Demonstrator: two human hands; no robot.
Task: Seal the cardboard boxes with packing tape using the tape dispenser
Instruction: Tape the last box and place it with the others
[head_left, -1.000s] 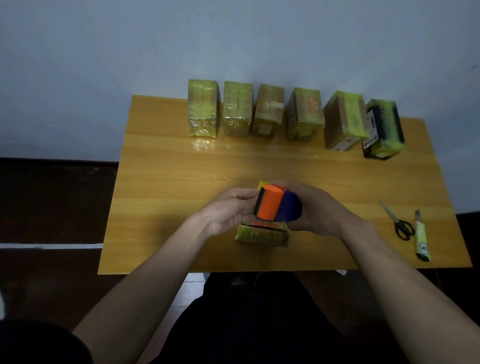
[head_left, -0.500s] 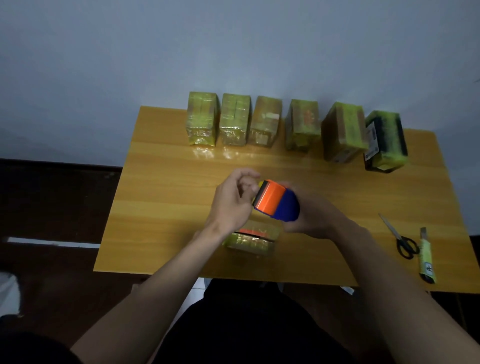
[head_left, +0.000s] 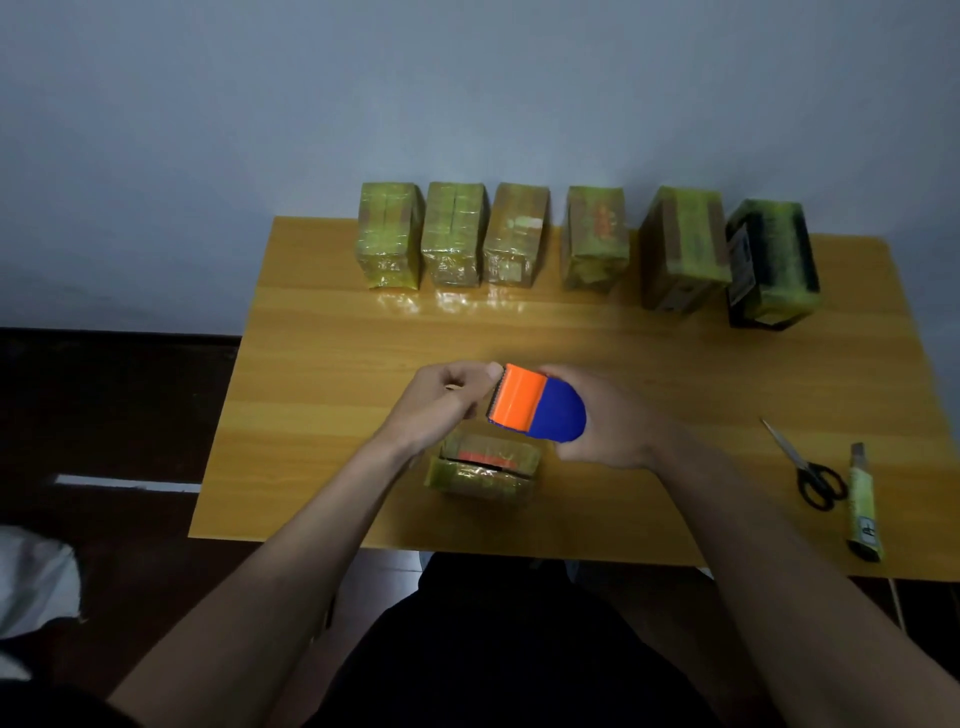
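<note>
An orange and blue tape dispenser is held above the wooden table. My right hand grips its blue body from the right. My left hand has curled fingers at the dispenser's toothed orange end, thumb tip against its top corner; whether it pinches tape I cannot tell. Below the dispenser a small tape-wrapped cardboard box lies on the table, partly hidden by my left wrist.
Several tape-wrapped boxes stand in a row along the table's far edge, the rightmost one dark. Black-handled scissors and a utility knife lie at the right. A grey wall rises behind the table.
The dispenser has lifted off the box and tilted flatter, blue end to the right. My left hand moved from its side to its toothed end. The view shifted, so the table sits lower and further right.
</note>
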